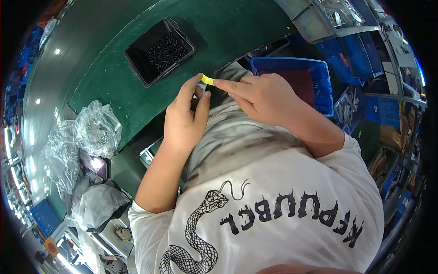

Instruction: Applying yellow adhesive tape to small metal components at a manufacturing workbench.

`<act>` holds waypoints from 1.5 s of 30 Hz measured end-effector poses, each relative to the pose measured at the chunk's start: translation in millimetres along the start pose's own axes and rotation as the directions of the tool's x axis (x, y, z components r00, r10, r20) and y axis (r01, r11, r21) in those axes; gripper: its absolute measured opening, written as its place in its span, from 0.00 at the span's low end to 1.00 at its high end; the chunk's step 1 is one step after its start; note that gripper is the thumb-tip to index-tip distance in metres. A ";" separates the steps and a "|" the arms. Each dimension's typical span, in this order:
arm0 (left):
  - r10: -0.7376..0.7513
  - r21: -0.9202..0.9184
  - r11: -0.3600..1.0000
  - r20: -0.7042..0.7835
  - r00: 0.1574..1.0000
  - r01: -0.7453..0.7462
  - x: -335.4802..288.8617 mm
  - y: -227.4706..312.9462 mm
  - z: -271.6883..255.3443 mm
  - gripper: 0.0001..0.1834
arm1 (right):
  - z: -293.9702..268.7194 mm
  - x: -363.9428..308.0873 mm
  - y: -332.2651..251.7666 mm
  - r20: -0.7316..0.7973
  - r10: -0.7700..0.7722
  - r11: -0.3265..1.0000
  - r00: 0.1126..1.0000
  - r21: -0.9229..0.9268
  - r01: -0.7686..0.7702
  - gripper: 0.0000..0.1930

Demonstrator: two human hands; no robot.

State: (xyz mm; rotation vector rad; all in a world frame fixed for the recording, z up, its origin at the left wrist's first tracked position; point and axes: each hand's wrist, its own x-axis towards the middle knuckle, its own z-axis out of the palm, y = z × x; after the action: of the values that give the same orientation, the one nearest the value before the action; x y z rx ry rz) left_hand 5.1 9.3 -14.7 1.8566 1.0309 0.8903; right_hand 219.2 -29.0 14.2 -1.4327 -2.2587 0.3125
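A short, bright yellow strip (207, 80) spans the gap between my two hands, above my lap near the table edge. My left hand (185, 118) is closed, with a fingertip at the strip's left end. A small pale grey piece (200, 89) shows between its finger and thumb, its kind unclear. My right hand (269, 98) pinches the strip's right end with the index finger stretched along it; the other fingers are curled. Just past the hands, a black bin (137, 68) of small dark screw-like parts stands on the green table (219, 27).
To the right of my lap is a blue crate (323, 89) with a reddish-brown sheet inside. Clear plastic bags (98, 130) lie at the left by a dark phone-like device (94, 165). Metal racks (319, 23) and more blue crates (353, 57) crowd the far right.
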 end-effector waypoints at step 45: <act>-0.263 -0.570 0.768 0.134 0.955 0.291 7.4 8.5 -3.7 0.04 | 2.1 5.0 23.6 -0.160 -0.320 0.931 0.934 -0.234 0.279 0.23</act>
State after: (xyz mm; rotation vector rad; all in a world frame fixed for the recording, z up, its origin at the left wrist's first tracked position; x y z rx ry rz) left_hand 7.7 14.2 -4.2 1.1610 0.8458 0.8573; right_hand 235.3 -14.2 3.7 -1.1263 -2.3522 -0.1612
